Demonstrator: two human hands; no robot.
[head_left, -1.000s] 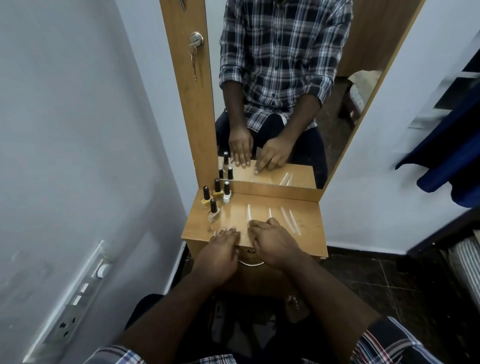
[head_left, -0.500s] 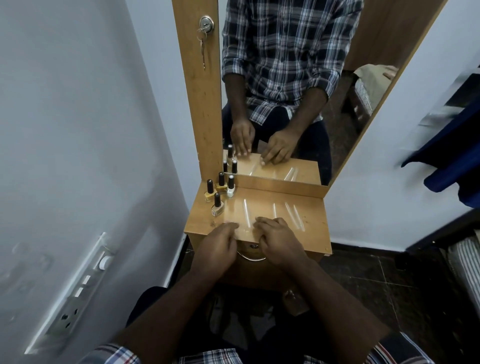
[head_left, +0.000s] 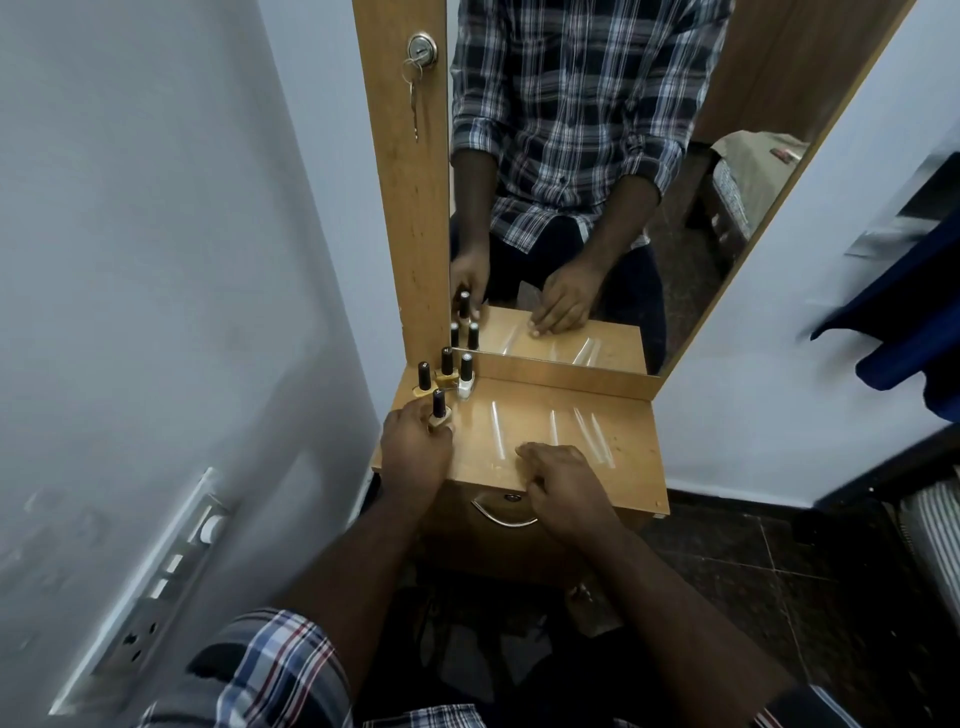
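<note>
Several small nail polish bottles with black caps stand at the back left corner of a small wooden dressing table (head_left: 597, 467). My left hand (head_left: 415, 447) holds the nearest bottle (head_left: 439, 410) at its base, with fingers on its left and the thumb in front. Behind it stand a yellow bottle (head_left: 423, 378), an amber bottle (head_left: 445, 365) and a white bottle (head_left: 466, 375). My right hand (head_left: 561, 483) rests palm down on the table's front edge, its fingers loosely bent and holding nothing.
A tall mirror (head_left: 571, 208) rises behind the table and reflects me and the bottles. A lock with hanging keys (head_left: 420, 52) sits in its wooden frame. A drawer handle (head_left: 503, 517) lies below the tabletop. A wall socket panel (head_left: 156, 613) is at left, blue cloth (head_left: 909, 322) at right.
My left hand moved from the table's front middle to the left and took hold of the nearest bottle. My right hand stayed near the front edge.
</note>
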